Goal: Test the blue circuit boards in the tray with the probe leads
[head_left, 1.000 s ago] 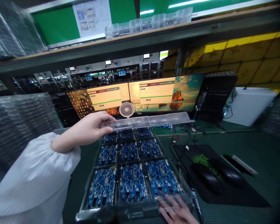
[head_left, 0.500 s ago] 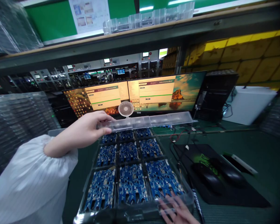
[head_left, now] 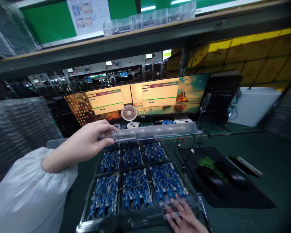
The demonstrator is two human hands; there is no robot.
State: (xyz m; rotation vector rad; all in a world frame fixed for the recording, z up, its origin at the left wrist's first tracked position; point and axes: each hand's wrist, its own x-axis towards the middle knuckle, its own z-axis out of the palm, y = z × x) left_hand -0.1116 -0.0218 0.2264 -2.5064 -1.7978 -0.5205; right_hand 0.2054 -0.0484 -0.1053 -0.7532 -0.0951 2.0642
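Note:
A clear plastic tray (head_left: 133,220) in front of me carries several blue circuit boards (head_left: 137,186) in rows. My left hand (head_left: 91,140) pinches the left end of a clear plastic strip-like edge (head_left: 155,131), raised over the far row of boards. How this edge joins the tray below is hard to make out through the transparent plastic. My right hand (head_left: 183,215) is at the near right corner of the tray, fingers spread and partly seen through clear plastic. Its fingertips lie at or against the tray's front wall.
Two monitors (head_left: 157,97) stand behind the tray, with a small white fan (head_left: 129,114) before them. To the right lie a black mouse pad (head_left: 244,197) and two dark mice (head_left: 212,181). Stacked clear trays (head_left: 21,129) rise at left. A shelf (head_left: 135,37) crosses above.
The raised plastic edge and my left hand have come down slightly toward the boards. The view has shifted a little. My right hand stays at the near corner.

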